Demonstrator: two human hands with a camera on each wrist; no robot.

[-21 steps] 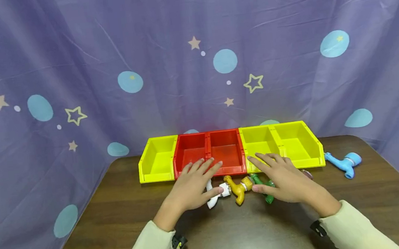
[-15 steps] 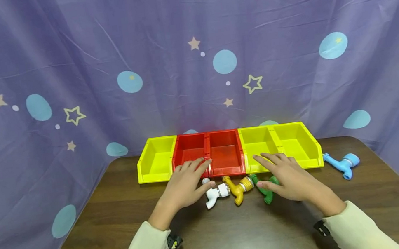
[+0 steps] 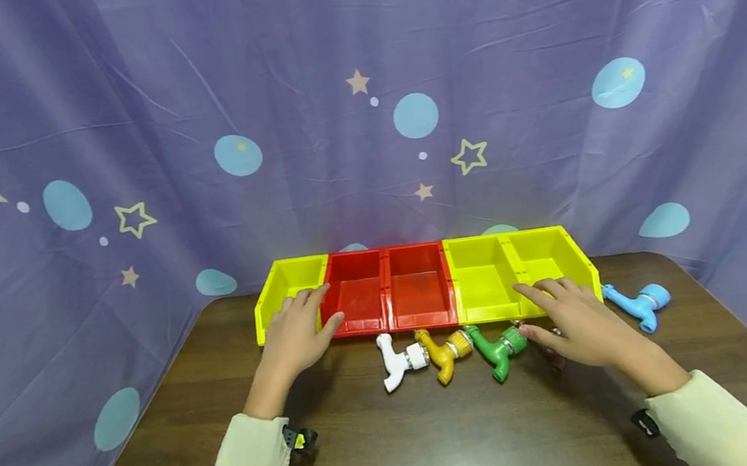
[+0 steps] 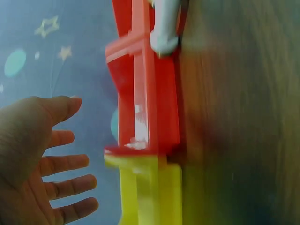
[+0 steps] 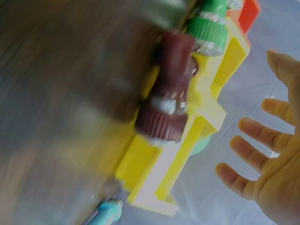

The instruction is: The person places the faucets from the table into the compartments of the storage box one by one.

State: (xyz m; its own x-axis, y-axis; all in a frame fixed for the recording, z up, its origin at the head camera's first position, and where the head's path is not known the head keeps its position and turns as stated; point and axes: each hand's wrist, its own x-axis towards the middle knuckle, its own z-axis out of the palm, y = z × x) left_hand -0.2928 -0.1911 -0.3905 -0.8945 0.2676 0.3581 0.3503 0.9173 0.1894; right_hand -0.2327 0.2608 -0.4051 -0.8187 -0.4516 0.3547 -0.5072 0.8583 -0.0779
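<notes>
My left hand [image 3: 294, 337] hovers with fingers spread in front of the left yellow bin [image 3: 268, 300] and the red bin [image 3: 362, 296] beside it, holding nothing. My right hand [image 3: 583, 328] is held out over a dark brown tap [image 5: 164, 93], which it mostly hides in the head view; its fingers are extended and grip nothing. Between the hands lie a white tap [image 3: 399, 362], a mustard-yellow tap [image 3: 446, 355] and a green tap [image 3: 497, 350], in a row along the bins' front. Past the right hand lies a light blue tap [image 3: 640, 307].
Yellow and red open-front bins stand side by side along the back of the brown wooden table [image 3: 427, 444]. More bins in the row are a second red bin [image 3: 420, 289] and a yellow bin [image 3: 484, 281]. A purple curtain [image 3: 303, 117] hangs behind.
My hands have moved apart: the left hand leftward off the white tap, the right hand rightward off the green tap. Both taps now show fully. The taps stay in place.
</notes>
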